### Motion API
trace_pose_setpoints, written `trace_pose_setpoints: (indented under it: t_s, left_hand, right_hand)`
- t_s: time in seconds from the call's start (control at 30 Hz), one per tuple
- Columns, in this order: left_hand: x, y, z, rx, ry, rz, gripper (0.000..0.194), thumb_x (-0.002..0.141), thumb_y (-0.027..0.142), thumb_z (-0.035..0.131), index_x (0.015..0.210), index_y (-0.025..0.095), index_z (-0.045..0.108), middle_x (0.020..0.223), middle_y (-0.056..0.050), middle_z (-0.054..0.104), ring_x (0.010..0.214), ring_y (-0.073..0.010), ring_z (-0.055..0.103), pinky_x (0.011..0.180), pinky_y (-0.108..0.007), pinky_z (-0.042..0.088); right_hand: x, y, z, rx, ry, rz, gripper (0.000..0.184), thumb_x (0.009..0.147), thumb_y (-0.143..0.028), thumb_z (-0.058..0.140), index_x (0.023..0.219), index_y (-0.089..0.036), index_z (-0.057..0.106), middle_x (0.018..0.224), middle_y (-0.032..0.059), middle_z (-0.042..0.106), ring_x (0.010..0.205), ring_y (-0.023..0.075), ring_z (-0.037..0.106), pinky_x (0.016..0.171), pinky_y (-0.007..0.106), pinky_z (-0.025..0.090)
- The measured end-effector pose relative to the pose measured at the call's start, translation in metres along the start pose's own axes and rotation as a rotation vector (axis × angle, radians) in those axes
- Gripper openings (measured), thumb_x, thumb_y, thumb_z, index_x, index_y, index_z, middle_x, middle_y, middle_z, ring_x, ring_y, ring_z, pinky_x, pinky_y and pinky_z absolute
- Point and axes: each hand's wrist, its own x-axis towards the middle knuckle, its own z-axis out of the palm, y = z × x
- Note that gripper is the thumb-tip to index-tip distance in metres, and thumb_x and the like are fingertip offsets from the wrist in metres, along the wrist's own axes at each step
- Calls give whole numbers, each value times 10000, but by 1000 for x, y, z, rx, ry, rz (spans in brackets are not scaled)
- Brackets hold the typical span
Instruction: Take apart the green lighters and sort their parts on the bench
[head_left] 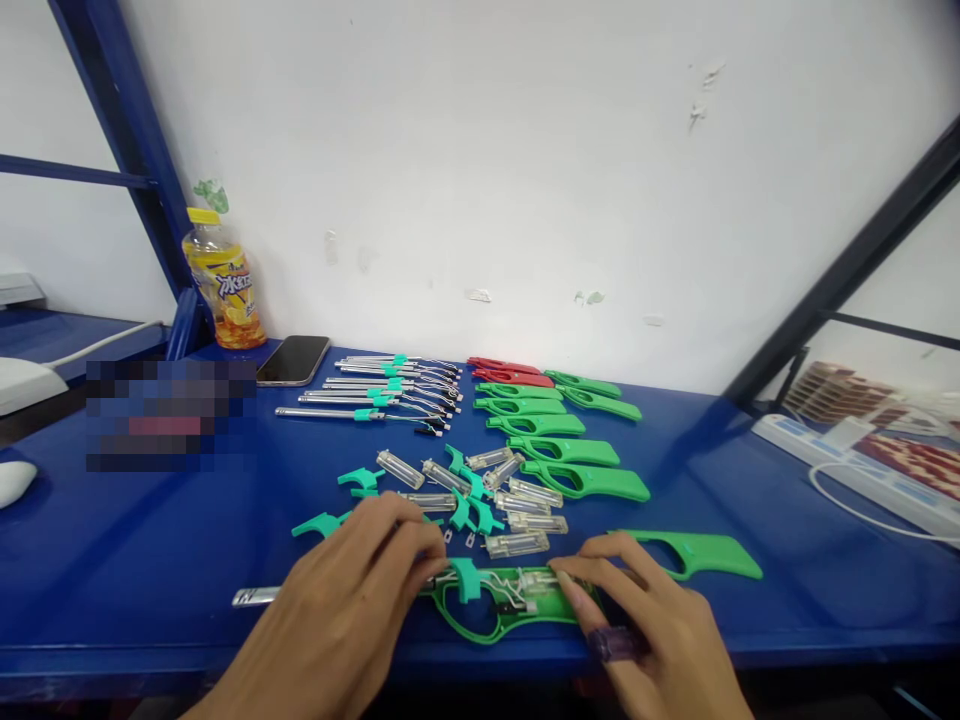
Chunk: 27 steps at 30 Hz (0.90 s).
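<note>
An open green handle shell (501,606) lies near the front edge of the blue table (150,560), with wires, a teal trigger and a clear part seated inside, and a silver tube (253,597) sticking out to the left. My left hand (352,600) rests on the shell's left end, fingers curled and pressing on the tube and wires. My right hand (645,620) presses its fingertips on the shell's right end. A matching green handle half (694,552) lies just behind my right hand.
Behind lie clear plastic parts (517,545), teal triggers (360,478), silver tubes with wires (360,395), green handle halves (577,480) and red ones (510,375). A phone (294,359) and a drink bottle (223,280) stand at the back left, a power strip (847,455) at the right.
</note>
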Motion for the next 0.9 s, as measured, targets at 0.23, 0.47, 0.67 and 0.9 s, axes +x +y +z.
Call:
trace_pose_setpoints:
  t_s: [0.23,0.47,0.67,0.9]
  left_hand:
    - [5,-64,-46,302,28,-364,322,1168,429,423,1016,255,647,1008,16,678,887,-204,686,780,-312,464]
    - [-5,-109,-46,226,-202,-544,348,1079,446,400,978,232,655,1011,-33,698,924,-270,702,841,-387,499]
    - [-14,-109,-43,213,-272,-534,407,1035,509,428,959,267,747,1042,-73,769,895,-325,767,746,-432,564]
    - [-2,-27,-11,60,-75,-39,278,1165,240,447,1083,264,712,1019,-20,766,879,-199,753,775,-293,600]
  right_hand:
    - [3,-3,1,3,60,-22,190,1120,-265,567,1141,-290,754,1011,38,775,814,172,854,611,221,653]
    - [5,-3,1,28,64,-15,201,1114,-268,576,1132,-286,776,1004,44,786,817,173,857,634,210,663]
    - [4,2,-7,87,-80,37,213,1091,-260,615,1193,-308,795,1117,51,797,878,169,858,731,222,686]
    - [9,6,-15,127,-355,168,307,1056,-237,685,1291,-396,801,1283,19,798,1000,206,855,852,303,696]
